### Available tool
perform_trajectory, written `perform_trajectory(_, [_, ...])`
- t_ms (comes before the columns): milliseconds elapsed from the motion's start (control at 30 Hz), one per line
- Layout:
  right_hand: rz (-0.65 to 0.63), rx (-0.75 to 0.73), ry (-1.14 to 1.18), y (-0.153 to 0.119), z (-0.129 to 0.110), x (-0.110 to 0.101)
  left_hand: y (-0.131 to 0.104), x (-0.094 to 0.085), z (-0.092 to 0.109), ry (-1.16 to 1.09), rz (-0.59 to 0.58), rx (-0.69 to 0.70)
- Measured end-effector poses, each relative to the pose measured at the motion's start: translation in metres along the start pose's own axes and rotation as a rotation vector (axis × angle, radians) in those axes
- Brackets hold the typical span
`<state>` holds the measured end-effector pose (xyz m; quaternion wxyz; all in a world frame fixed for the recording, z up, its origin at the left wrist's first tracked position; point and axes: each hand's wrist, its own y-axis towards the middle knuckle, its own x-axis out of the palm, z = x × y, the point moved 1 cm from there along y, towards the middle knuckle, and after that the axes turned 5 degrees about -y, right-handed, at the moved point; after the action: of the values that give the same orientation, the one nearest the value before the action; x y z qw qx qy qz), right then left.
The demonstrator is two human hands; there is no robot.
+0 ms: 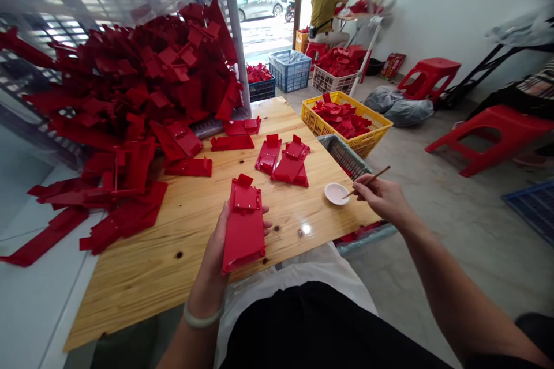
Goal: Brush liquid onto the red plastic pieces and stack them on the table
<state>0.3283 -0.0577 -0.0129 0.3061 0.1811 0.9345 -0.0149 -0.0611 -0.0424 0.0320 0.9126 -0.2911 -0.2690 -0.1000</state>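
Observation:
My left hand [219, 239] is closed around the edges of a red plastic part [244, 230], a long flat panel with a small raised tab at its far end. It is held just above the near edge of the wooden table [194, 268]. In my right hand [383, 196] a thin wooden stick [367, 179] is pinched. The stick's lower end reaches into a small white dish [336, 194] on the table's right side; I cannot make out what the dish holds. Several similar red parts [291, 161] lie on the table beyond my left hand.
A tipped grey crate [239, 40] at the left spills a large heap of red parts [151, 69]. Right of the table stand a yellow basket [381, 127] and a green crate [341, 155]. Red stools [497, 132] are on the floor. A person [326, 6] sits farther back.

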Motion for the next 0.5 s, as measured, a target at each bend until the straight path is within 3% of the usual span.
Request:
perform_trajectory(167, [-0.016, -0.037, 0.04, -0.002, -0.016, -0.008, -0.006, 0.008, -0.005, -0.06, 0.042, 0.023])
perform_trajectory(367, [0.263, -0.108, 0.243, -0.042, -0.077, 0.003, -0.01, 0.021, -0.019, -0.143, -0.049, -0.067])
perform_trajectory(433, [0.259, -0.231, 0.319, -0.062, -0.103, 0.014, -0.015, 0.028, -0.023, -0.14, -0.049, -0.066])
perform_trajectory(500, [0.162, -0.429, 0.362, -0.079, -0.126, 0.027, -0.021, 0.035, -0.025, -0.123, -0.009, -0.052])
